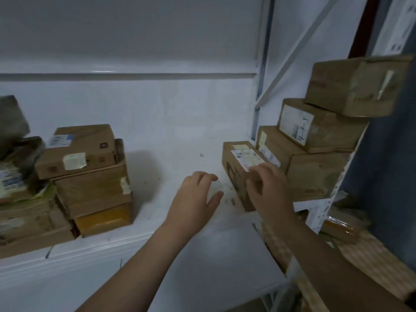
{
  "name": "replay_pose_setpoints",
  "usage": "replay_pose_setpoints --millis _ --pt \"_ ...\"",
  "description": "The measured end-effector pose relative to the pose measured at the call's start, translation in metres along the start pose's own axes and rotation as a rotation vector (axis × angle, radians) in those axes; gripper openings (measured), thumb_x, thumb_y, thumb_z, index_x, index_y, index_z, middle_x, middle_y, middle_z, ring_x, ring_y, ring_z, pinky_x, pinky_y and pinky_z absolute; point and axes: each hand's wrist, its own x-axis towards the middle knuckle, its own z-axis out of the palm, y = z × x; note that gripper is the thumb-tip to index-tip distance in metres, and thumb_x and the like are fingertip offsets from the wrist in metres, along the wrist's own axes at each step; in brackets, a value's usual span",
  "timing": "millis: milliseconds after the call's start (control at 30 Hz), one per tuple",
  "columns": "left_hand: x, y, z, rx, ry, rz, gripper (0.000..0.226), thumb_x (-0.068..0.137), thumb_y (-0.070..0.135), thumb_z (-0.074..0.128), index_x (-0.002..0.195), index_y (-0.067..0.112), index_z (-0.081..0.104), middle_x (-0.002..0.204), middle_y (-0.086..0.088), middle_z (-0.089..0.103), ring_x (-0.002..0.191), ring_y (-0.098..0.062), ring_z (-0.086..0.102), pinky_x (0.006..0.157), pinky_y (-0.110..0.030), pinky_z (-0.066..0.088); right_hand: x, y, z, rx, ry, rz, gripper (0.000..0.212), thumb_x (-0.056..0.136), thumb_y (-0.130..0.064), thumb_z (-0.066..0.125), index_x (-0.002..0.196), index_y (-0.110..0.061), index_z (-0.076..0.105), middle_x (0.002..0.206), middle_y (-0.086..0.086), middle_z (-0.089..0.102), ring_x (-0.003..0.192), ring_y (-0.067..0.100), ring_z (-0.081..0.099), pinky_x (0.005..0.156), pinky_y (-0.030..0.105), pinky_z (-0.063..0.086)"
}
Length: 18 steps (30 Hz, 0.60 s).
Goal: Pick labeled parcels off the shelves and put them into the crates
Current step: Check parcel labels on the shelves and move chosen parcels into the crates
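A: Right hand [267, 188] first. Curled over near top edge of labeled parcel [237, 170], fingers across the label, thumb down the side face. Blurred, so firmness of grip hard to call.

B: Left hand [198, 194]?

A: Spread wide, holding nothing, hovering over bare shelf [180, 136] just left of the parcel. Probably ready to take the other side once slid out.

B: Why that parcel?

A: Lowest and nearest on the right, lying flat on the shelf, just beside the stepped stack [315, 158], apparently touching. Nothing on top, so likely lifts free without toppling anything. Label facing up, easy to check.

B: Left pile [90, 172]?

A: Well apart from both hands, not touched.

B: Crates?

A: Not in view. Pick step only, placing not yet done.

B: Risk?

A: Tilted boxes in the stepped stack, leaning up the frame. Could shift if dragged against. Better to pull toward the shelf edge, then lift with both hands.
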Motion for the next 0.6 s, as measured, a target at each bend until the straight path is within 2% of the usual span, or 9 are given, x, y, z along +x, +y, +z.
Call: replay_pose_setpoints --millis 33,133,300,433,533,600 --pt "0.004 0.008 0.015 -0.055 -0.039 -0.030 0.037 0.093 0.035 0.056 0.124 0.016 0.056 0.125 -0.005 0.054 0.113 -0.024 0.051 0.095 -0.030 0.039 -0.003 0.012 -0.007 -0.011 -0.031 0.058 0.030 0.091 -0.021 0.058 0.119 -0.011 0.060 0.128 0.009 0.051 0.115 0.028 0.052 0.096 0.046 0.047" --pt "0.027 0.036 0.049 -0.160 -0.103 -0.134 0.043 0.096 0.040 0.049 0.132 0.016 0.049 0.133 -0.006 0.049 0.119 -0.022 0.048 0.097 -0.028 0.038 -0.010 0.038 -0.024 -0.021 -0.125 0.132 0.038 0.092 -0.021 0.058 0.128 -0.016 0.053 0.135 0.002 0.042 0.119 0.021 0.047 0.099 0.038 0.045" --pt "0.076 0.055 0.087 -0.375 -0.185 -0.412 0.060 0.094 0.050 0.044 0.140 0.013 0.035 0.135 -0.013 0.050 0.118 -0.032 0.053 0.096 -0.045 0.047 -0.011 0.052 -0.035 0.072 -0.220 0.165 0.044 0.092 -0.019 0.059 0.135 -0.018 0.046 0.140 0.001 0.036 0.124 0.017 0.041 0.103 0.031 0.039" --pt "0.077 0.059 0.099 -0.675 -0.242 -0.625 0.060 0.095 0.051 0.041 0.141 0.013 0.035 0.137 -0.012 0.051 0.117 -0.033 0.054 0.098 -0.046 0.046 -0.014 0.054 -0.036 0.182 -0.233 0.130 0.042 0.092 -0.017 0.059 0.132 -0.018 0.048 0.139 -0.001 0.034 0.123 0.011 0.038 0.099 0.019 0.032" --pt "0.062 0.063 0.098 -0.846 -0.165 -0.684 0.053 0.096 0.050 0.038 0.136 0.015 0.040 0.130 -0.007 0.055 0.111 -0.027 0.057 0.097 -0.045 0.048 -0.014 0.052 -0.036 0.261 -0.165 0.097 0.039 0.094 -0.020 0.056 0.132 -0.017 0.048 0.136 -0.001 0.038 0.118 0.007 0.040 0.096 0.020 0.039" --pt "0.051 0.064 0.091 -0.917 -0.067 -0.688 0.042 0.098 0.043 0.038 0.131 0.017 0.044 0.122 -0.003 0.058 0.106 -0.020 0.059 0.093 -0.041 0.050 -0.012 0.047 -0.036 0.357 -0.131 0.123 0.046 0.095 -0.031 0.055 0.138 -0.019 0.044 0.136 -0.003 0.043 0.121 0.010 0.045 0.096 0.024 0.043"
